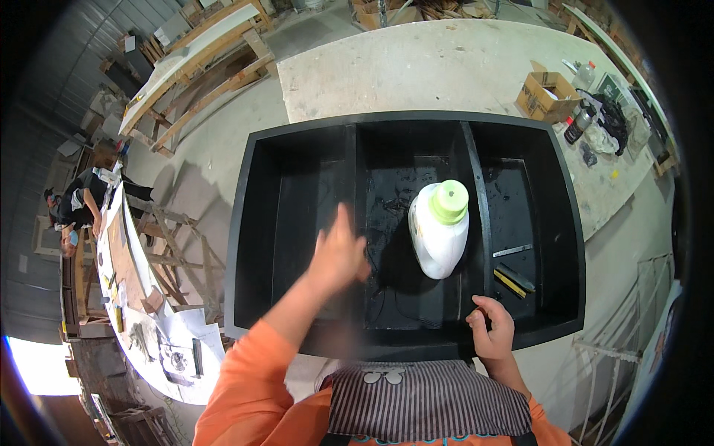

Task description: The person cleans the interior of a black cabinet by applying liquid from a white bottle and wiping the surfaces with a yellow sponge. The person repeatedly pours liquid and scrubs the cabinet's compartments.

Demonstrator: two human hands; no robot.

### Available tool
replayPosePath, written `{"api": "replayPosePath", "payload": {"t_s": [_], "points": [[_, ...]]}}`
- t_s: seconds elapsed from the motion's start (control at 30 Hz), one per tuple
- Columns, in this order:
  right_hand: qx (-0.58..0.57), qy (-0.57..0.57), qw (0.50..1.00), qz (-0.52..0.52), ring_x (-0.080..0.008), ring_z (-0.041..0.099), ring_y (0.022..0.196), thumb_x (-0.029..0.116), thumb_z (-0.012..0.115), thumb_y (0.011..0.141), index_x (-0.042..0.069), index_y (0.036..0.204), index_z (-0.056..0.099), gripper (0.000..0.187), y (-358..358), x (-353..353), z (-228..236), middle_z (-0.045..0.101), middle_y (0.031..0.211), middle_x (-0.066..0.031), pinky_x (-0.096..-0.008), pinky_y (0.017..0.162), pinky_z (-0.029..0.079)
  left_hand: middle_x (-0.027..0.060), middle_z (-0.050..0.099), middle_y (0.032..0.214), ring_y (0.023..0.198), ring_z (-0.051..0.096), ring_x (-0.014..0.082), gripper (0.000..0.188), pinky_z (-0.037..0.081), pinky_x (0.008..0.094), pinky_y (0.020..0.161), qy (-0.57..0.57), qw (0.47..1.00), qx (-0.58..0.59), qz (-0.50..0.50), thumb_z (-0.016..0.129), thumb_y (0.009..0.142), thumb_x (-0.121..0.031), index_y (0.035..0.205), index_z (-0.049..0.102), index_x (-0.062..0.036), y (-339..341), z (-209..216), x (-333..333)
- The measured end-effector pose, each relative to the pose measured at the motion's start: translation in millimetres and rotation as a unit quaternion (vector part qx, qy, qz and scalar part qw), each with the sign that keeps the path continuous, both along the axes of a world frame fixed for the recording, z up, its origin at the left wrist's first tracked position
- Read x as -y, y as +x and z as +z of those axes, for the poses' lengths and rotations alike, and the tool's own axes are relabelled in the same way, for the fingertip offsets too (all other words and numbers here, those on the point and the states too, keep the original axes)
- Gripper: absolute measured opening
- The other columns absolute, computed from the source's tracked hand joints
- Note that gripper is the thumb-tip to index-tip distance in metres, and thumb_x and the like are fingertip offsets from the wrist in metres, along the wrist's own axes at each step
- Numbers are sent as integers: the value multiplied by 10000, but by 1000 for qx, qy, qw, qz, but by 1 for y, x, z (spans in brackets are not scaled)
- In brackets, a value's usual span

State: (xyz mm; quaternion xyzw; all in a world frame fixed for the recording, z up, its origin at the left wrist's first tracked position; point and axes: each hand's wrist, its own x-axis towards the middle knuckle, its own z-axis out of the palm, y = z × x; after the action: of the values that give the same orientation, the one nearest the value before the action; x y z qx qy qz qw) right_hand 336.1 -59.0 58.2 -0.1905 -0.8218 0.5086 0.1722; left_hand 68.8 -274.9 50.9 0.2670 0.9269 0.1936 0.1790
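A black three-compartment wooden box point(405, 117) lies in front of me. My left hand point(338, 253) is over its left divider, index finger stretched out, holding nothing I can see; motion blurs it slightly. In the middle compartment, a white jug point(439, 241) with a light green cap stands upright, apart from both hands. My right hand point(492, 327) is at the near wall by the right divider, fingers curled, with nothing visible in them. Close to it, a black-and-yellow tool point(512, 282) and a thin grey strip point(512, 251) lie in the right compartment.
Behind the box stretches a pale table point(401, 67). On its right are a cardboard box point(547, 97), a dark bottle point(579, 125) and crumpled bags point(606, 130). To the left a person point(82, 201) leans at a long white bench point(130, 297) on wooden trestles.
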Motion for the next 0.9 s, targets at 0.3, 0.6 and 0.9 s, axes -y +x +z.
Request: {"api": "replayPosePath", "payload": {"t_s": [0.3, 0.6, 0.9], "points": [[-4, -31, 999, -21, -138, 643, 735, 10, 575, 936, -28, 1167, 619, 238, 4, 0, -3, 658, 892, -93, -266, 691, 517, 158, 723, 885, 909, 687, 257, 669, 490, 397, 945, 263, 925, 232, 143, 316, 1080, -319, 1447, 38, 167, -121, -22, -65], [-17, -9, 1000, 0, -143, 656, 743, 19, 594, 931, -26, 1159, 628, 235, 4, -1, -3, 670, 919, -102, -274, 713, 525, 202, 674, 1099, 1028, 675, 242, 716, 483, 357, 985, 40, 944, 324, -57, 351, 1087, -368, 1404, 156, 244, 70, -1, 91], [-22, -26, 999, -11, -125, 637, 736, 1, 582, 936, -23, 1157, 634, 228, 5, 0, -6, 663, 917, -88, -264, 702, 522, 162, 734, 951, 929, 705, 243, 651, 506, 361, 961, 252, 915, 314, 38, 335, 1079, -273, 1423, 95, 224, -45, -44, 8]]}}
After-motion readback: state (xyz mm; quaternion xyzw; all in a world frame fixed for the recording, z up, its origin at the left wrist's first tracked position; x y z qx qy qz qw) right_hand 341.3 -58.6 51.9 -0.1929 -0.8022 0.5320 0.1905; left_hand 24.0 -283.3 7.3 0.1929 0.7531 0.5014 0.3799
